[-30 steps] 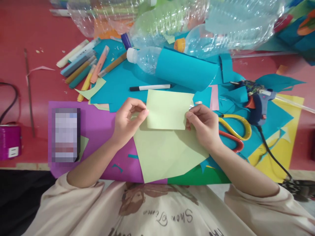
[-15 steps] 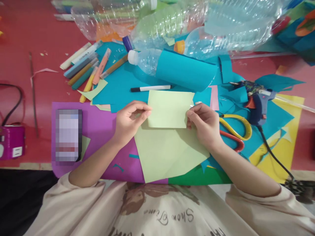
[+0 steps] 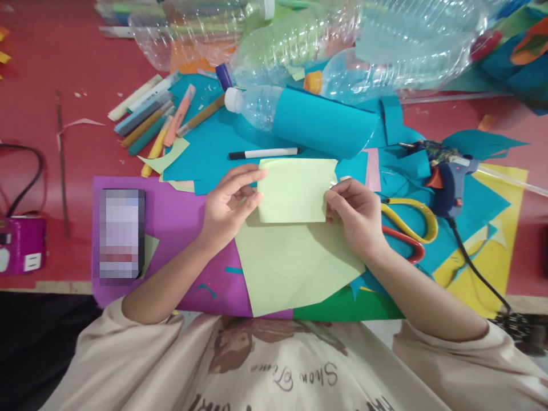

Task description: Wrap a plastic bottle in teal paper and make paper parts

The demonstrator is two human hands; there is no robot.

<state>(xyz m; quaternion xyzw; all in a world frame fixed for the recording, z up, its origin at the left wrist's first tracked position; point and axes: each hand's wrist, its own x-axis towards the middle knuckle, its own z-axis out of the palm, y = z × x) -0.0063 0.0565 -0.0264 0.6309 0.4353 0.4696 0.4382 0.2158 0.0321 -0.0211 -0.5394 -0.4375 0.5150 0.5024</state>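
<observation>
From here I see both hands at a small pale green card [image 3: 295,191], held over the upper part of a bigger green sheet [image 3: 291,268]. The right hand [image 3: 362,220] has its thumb and forefinger pinched on the card's right edge. The left hand [image 3: 226,202] is at the other edge, its forefinger touching near the top corner and its thumb lower down, a bit apart; I can't tell whether those 2 are closed on the paper.

Just beyond the card lies 1 white pen [image 3: 272,153] with a black end, and past that a bottle [image 3: 259,108] on its side, wrapped in a blue paper [image 3: 323,123]. More clear bottles [image 3: 295,43] are heaped behind it. A fan of markers [image 3: 148,123] lies off to the left on the red table [image 3: 32,108].

Near the right hand are the yellow and red handles of the scissors [image 3: 431,224], then a blue glue gun [image 3: 447,185] with its cord running down past a yellow sheet [image 3: 509,214]. Over on the left, a phone [image 3: 122,234], its screen blurred, rests on a purple sheet [image 3: 175,222], well apart from the card.
</observation>
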